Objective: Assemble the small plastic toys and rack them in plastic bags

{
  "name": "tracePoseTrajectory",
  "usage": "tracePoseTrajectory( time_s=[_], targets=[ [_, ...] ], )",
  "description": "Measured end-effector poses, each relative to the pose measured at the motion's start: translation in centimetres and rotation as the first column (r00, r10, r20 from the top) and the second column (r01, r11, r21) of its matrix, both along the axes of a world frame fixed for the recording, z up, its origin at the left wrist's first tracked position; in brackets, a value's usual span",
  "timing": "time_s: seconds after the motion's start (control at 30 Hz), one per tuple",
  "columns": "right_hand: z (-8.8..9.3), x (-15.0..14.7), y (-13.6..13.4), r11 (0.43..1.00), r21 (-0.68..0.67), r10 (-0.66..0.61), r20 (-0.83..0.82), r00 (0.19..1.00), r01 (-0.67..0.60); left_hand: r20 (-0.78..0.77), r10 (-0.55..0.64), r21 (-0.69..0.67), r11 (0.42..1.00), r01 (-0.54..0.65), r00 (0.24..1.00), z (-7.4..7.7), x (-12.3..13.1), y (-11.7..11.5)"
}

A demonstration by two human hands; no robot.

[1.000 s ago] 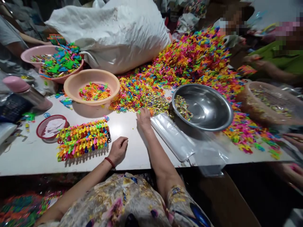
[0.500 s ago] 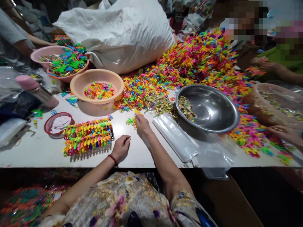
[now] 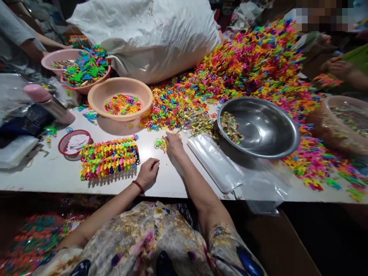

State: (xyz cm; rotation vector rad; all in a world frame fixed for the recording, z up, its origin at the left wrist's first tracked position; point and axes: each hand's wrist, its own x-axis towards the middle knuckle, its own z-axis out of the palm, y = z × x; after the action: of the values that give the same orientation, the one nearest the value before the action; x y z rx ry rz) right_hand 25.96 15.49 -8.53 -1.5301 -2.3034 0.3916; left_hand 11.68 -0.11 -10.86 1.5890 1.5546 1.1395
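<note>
My left hand (image 3: 148, 174), with a red bead bracelet at its wrist, rests near the table's front edge. Its fingers are curled together, and whatever they may hold is hidden. Farther forward, my right hand (image 3: 174, 145) is closed over the white table, its fingertips touching a small group of green and yellow plastic pieces (image 3: 160, 144). What lies under those fingers cannot be made out. Left of my left hand stands a rack-like block of rows of colourful plastic pieces (image 3: 109, 158). Clear plastic bags (image 3: 214, 163) lie to the right of my right forearm.
A steel bowl (image 3: 267, 128) with small wrapped pieces stands right, before a large heap of coloured plastic pieces (image 3: 253, 61). Leftward are a peach basin (image 3: 94, 97), a red basket (image 3: 61, 147) and a pink-capped bottle (image 3: 59, 111). A white sack (image 3: 161, 42) lies behind. Other people's arms show both sides.
The camera view has shifted slightly. My right hand stays at the small plastic pieces with its fingers turned a little; my left hand keeps nearly the same place, still curled.
</note>
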Motion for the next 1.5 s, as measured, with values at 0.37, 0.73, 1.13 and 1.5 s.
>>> tracePoseTrajectory(
  time_s=[0.37, 0.73, 1.13, 1.5],
  targets=[
    [2.4, 1.6, -1.3, 0.985, 0.015, -0.173, -0.083, 0.981, 0.175, -0.002, 0.005, -0.010, 1.000, -0.005, 1.000, 0.4, 0.1, -0.2],
    [-0.4, 2.2, -14.3, 0.989, -0.122, 0.102, 0.202, 0.974, -0.078, -0.022, 0.017, 0.012, 1.000, -0.017, 1.000, 0.4, 0.2, 0.0],
    [5.7, -5.4, -2.0, 0.997, 0.058, 0.059, -0.274, 0.960, -0.045, 0.000, 0.014, -0.020, 1.000, -0.014, 1.000, 0.3, 0.2, -0.1],
    [2.0, -2.5, -4.1, 0.997, -0.057, -0.058, -0.037, 0.998, 0.056, 0.208, 0.029, -0.116, 0.993, -0.005, 0.978, 0.3, 0.8, 0.2]
  ],
)
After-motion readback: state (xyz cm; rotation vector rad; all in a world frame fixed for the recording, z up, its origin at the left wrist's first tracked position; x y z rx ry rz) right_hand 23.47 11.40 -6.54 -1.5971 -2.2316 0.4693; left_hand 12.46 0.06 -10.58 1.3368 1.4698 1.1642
